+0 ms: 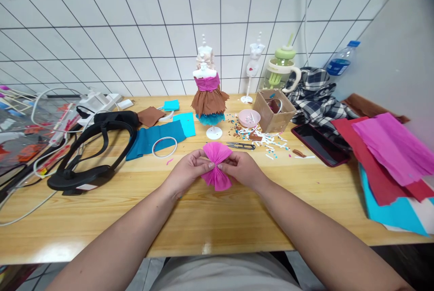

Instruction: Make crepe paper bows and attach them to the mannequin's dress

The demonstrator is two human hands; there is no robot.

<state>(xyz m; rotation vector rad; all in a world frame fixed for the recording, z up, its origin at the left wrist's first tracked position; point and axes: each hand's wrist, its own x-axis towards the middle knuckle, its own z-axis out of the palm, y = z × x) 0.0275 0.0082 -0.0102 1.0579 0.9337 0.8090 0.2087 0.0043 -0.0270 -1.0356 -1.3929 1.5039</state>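
A pink pleated paper piece [217, 181], fanned out at top and bottom, is pinched at its narrow middle between both hands. My left hand [191, 169] grips its left side with thumb and fingers closed; my right hand [243, 169] does the same on the right. Just beyond stands a small mannequin [205, 72] with a pink top, a brown pleated skirt [210, 101] and a blue underlayer, on a round white base. Small black scissors [241, 145] lie beyond my right hand. A white ring [164, 147] rests partly on blue paper [149, 139] to the left.
Paper scraps [264, 137] surround a pink dish [249, 118] and a cardboard box [274, 112]. Right are a phone [320, 144], plaid cloth [313, 96] and coloured sheets [389, 155]. A black headset strap [98, 174] and cables lie left. A second mannequin [252, 67] and green-lidded cup [280, 71] stand behind.
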